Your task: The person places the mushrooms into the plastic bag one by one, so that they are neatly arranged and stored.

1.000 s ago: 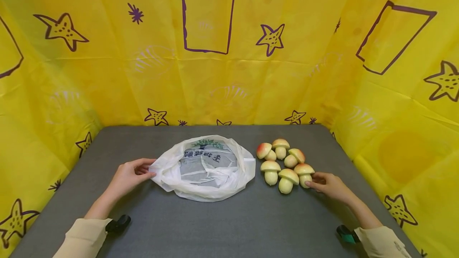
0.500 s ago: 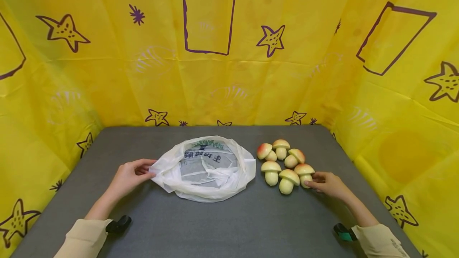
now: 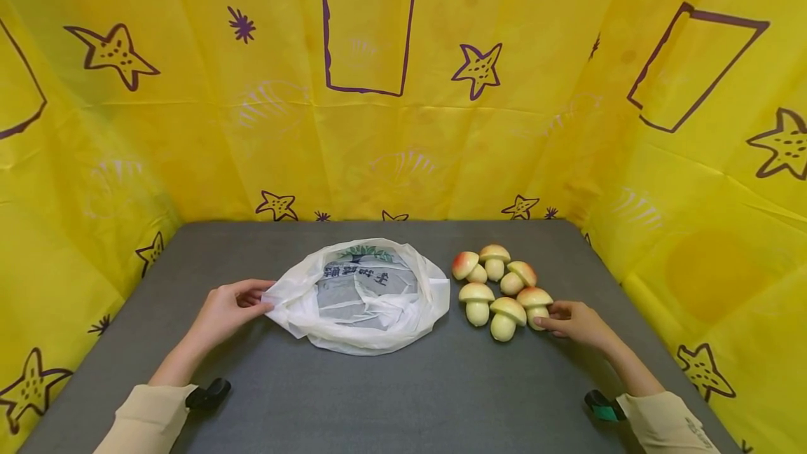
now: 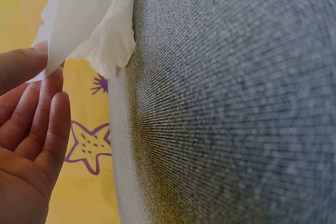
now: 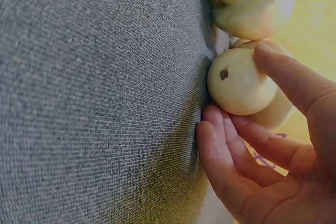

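Note:
A white translucent plastic bag (image 3: 435, 314) lies with its mouth spread wide in the head view, dark lettering and a green leaf print showing inside. My left hand (image 3: 225, 312) pinches the bag's left corner between thumb and fingers; the left wrist view has the thumb (image 4: 23, 66) on the film. To the right sits a cluster of several toy mushrooms (image 3: 476, 303) with reddish-tan caps and pale stems. My right hand (image 3: 583, 326) holds the rightmost mushroom (image 3: 534, 298) by its stem, thumb on one side and fingers on the other. The right wrist view shows the stem's round end (image 5: 239, 85).
Both things lie on a grey cloth-covered table (image 3: 403, 405). Yellow curtains (image 3: 391, 153) with starfish drawings rise along the back and both sides. Beside the held mushroom, its neighbour (image 3: 504, 321) stands close on the left.
The right wrist has shifted slightly to the left, its hand staying at the same mushroom. The left hand, the bag and the mushrooms look unmoved.

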A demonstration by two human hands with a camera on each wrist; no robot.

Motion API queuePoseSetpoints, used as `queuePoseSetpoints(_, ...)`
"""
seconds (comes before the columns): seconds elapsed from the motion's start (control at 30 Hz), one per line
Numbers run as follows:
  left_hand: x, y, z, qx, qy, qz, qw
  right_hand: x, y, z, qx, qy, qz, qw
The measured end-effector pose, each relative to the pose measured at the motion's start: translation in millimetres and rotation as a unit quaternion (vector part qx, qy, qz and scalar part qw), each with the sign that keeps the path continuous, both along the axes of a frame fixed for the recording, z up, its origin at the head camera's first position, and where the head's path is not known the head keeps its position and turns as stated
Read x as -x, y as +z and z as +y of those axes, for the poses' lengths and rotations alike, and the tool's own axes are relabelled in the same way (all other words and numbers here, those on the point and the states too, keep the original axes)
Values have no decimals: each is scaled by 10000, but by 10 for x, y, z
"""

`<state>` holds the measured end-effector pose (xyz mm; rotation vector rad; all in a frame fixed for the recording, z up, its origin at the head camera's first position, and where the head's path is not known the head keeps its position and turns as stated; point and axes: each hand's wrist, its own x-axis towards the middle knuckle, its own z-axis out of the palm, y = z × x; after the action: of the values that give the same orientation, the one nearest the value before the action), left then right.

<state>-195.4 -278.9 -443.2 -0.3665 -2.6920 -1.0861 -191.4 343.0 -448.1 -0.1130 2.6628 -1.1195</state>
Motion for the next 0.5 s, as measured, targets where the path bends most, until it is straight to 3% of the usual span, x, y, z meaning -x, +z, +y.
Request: queuePoseSetpoints(0.5,32,-55,-8,-12,-15,-2,10000,-19,60,-19,275,-336,-186,9989)
